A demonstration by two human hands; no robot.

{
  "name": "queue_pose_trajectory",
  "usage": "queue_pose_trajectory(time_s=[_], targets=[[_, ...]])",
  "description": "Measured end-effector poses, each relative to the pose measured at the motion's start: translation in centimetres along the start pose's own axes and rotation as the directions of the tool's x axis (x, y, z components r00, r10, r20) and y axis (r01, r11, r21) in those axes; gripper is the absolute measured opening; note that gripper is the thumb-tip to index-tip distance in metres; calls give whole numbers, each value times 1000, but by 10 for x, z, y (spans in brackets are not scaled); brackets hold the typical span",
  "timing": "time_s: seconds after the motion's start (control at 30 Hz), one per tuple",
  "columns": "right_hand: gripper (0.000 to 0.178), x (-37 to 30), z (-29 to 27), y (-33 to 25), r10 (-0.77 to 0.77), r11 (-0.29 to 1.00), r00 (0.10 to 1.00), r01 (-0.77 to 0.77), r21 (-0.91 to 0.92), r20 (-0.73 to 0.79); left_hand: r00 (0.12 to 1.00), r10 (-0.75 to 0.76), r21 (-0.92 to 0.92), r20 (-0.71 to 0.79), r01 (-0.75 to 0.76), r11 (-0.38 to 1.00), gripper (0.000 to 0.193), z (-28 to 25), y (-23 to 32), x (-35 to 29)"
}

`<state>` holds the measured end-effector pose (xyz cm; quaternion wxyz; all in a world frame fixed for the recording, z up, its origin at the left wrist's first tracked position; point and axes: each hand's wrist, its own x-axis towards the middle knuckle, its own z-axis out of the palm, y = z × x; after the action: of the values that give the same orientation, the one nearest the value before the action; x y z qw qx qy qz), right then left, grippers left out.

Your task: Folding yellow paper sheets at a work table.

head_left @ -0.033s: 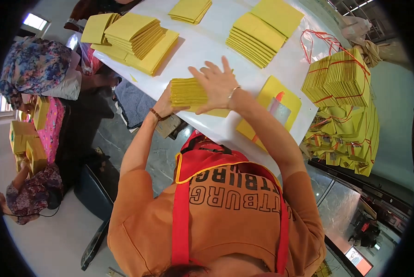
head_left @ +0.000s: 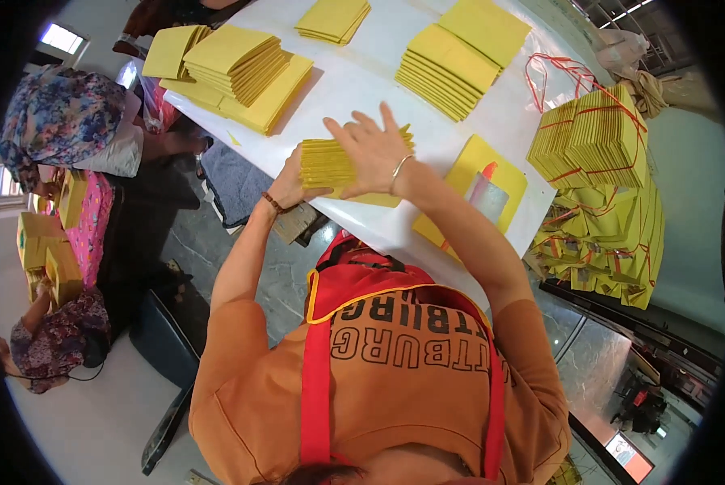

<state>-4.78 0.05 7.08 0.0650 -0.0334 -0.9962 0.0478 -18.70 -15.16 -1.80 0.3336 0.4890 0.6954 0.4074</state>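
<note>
A stack of folded yellow paper envelopes (head_left: 327,164) lies at the near edge of the white table, its layered folded edges showing. My left hand (head_left: 290,179) is closed around the stack's left end, fingers mostly hidden behind it. Across the stack's right part rests my right hand (head_left: 372,153), its fingers spread and pointing away from me; the palm hides some of the layers. To the right of that hand, a clear bottle with an orange-red tip (head_left: 487,192) lies on a flat yellow piece (head_left: 504,166).
Yellow envelope stacks stand at the table's far left (head_left: 237,65), far middle (head_left: 334,20) and far right (head_left: 451,69). Bundles tied with red string (head_left: 588,137) are piled beside the right edge. At left, other people handle yellow pieces near a dark chair (head_left: 164,335).
My right hand has shifted slightly left and toward me, uncovering more of the stack's right end. My left hand stays nearly in place on the stack.
</note>
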Motion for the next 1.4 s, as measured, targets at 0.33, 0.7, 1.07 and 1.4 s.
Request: queue_pose_trajectory(time_s=[0.33, 0.7, 1.07, 1.4], targets=[[79, -28, -15, 30, 191, -14, 970, -150, 989, 150, 952, 185, -847, -245, -303, 438, 101, -16, 40, 4], [86, -58, 56, 38, 361, 4, 917, -183, 983, 169, 995, 97, -307, 23, -85, 948, 135, 13, 46, 11], [80, -58, 95, 62, 174, 324, 955, -287, 901, 241, 947, 312, 215, -78, -289, 933, 139, 35, 1, 25], [63, -88, 94, 77, 299, -830, 943, 181, 527, 148, 987, 149, -714, -58, -145, 685, 81, 11, 120, 21]])
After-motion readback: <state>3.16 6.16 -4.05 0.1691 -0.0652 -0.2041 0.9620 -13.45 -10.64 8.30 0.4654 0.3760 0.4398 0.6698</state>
